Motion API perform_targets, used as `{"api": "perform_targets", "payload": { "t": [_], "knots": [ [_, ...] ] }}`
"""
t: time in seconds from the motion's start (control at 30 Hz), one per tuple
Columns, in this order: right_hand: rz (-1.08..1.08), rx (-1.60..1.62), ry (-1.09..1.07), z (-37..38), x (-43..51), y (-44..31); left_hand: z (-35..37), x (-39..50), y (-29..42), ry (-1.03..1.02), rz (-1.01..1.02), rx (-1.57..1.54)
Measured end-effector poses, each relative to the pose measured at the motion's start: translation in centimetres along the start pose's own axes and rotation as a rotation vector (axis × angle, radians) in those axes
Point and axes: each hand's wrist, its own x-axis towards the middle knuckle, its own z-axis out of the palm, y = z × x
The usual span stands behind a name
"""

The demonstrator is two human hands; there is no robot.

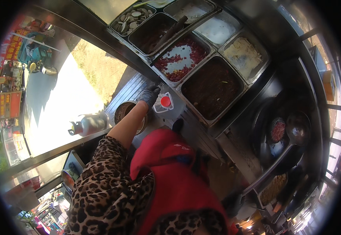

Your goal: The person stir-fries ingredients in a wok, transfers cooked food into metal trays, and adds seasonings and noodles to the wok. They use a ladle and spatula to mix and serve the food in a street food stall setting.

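My left hand [150,95], in a dark glove, reaches out beside a clear plastic jug [159,109] with a red cap [165,101]; its fingers are curled, and I cannot tell whether they hold anything. A round pot [125,109] with brown contents is partly hidden under my left forearm. My right hand [232,202], dark-gloved and blurred in shadow, is at the handle end of a long metal ladle [271,169]. The ladle's bowl [298,128] rests over a dark wok [261,141], next to reddish minced food [277,130].
Steel pans with red chopped pieces [174,77], dark sauce [213,88], pale paste [242,55], white contents [217,28] and sliced food [132,21] stand ahead. A tray of brown food [273,189] lies lower right. A gas cylinder [89,124] stands outside on the left.
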Motion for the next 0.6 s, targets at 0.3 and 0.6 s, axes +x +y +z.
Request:
{"api": "perform_targets", "payload": {
  "t": [0.3,0.6],
  "knots": [
    [-0.252,-0.641,-0.599,24.9,17.2,-5.4,-5.6,-10.0,-9.6,0.006,-0.123,0.216],
    [-0.202,-1.389,-0.785,32.8,19.7,-11.3,-12.9,-18.6,-16.7,0.334,-0.479,-0.231]
  ]
}}
